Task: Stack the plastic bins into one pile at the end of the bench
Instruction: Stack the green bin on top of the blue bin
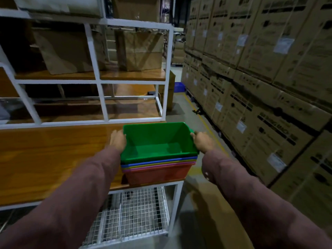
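A green plastic bin (158, 141) sits on top of a nested pile of bins at the right end of the wooden bench (53, 159). Below its rim show thin blue, yellow and pink edges, and a red bin (158, 174) forms the bottom. My left hand (117, 140) holds the green bin's left wall, fingers over the rim. On the opposite side, my right hand (202, 141) grips the right wall near the far corner. The pile's right side reaches the bench's end, slightly over the edge.
A white metal shelf frame (99, 87) with brown paper bags (140, 51) rises behind the bench. Wire mesh (136, 212) hangs under the bench end. Stacked cardboard boxes (260, 78) wall the right side of a concrete aisle with a yellow floor line (203, 121).
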`<state>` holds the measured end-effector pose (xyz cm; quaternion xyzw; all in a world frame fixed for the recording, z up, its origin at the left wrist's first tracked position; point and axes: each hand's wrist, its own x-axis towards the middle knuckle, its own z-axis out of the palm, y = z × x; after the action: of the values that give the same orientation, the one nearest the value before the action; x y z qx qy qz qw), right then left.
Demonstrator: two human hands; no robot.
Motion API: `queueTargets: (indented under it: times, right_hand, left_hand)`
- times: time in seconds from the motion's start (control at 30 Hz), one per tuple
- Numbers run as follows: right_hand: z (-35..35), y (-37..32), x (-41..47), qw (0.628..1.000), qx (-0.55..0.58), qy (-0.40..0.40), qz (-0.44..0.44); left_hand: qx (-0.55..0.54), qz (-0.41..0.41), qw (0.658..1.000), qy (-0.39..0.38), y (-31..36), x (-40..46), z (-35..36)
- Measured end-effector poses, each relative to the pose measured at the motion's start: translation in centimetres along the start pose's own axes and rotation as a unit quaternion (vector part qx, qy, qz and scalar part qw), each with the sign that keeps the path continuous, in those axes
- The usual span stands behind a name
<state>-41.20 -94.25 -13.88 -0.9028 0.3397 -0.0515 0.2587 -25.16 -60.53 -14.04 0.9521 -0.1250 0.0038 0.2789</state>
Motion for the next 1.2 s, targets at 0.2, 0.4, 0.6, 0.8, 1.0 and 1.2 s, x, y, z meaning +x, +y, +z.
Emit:
queueTargets:
  times: [0.2,0.4,0.6,0.8,1.0,1.2]
  right_hand:
    - [3.6,0.6,0.0,0.996,0.079,0.029,0.034]
    - [4.1,0.9,1.1,0.996,0.085,0.022,0.014]
    - [4.6,1.3,2.0,0.992,0.124,0.008,0.008]
    - [4.9,2.0,2.5,0.986,0.169,-0.016,-0.002]
    - [4.9,2.6,2.0,0.984,0.178,-0.013,-0.002]
    - [4.5,2.5,1.1,0.985,0.172,-0.012,-0.009]
  left_hand:
    - [0.025,-0.014,0.999,0.03,-1.8,0.4,2.7]
    - [-0.046,-0.027,0.997,0.053,-1.9,0.4,3.0]
    - [-0.107,-0.055,0.992,0.037,-2.3,0.1,3.1]
    - [-0.138,-0.061,0.988,0.032,-1.9,-0.8,2.6]
    - [-0.147,-0.06,0.987,0.029,-1.7,-1.6,2.5]
    - [-0.143,-0.059,0.988,0.029,-1.5,-2.3,2.4]
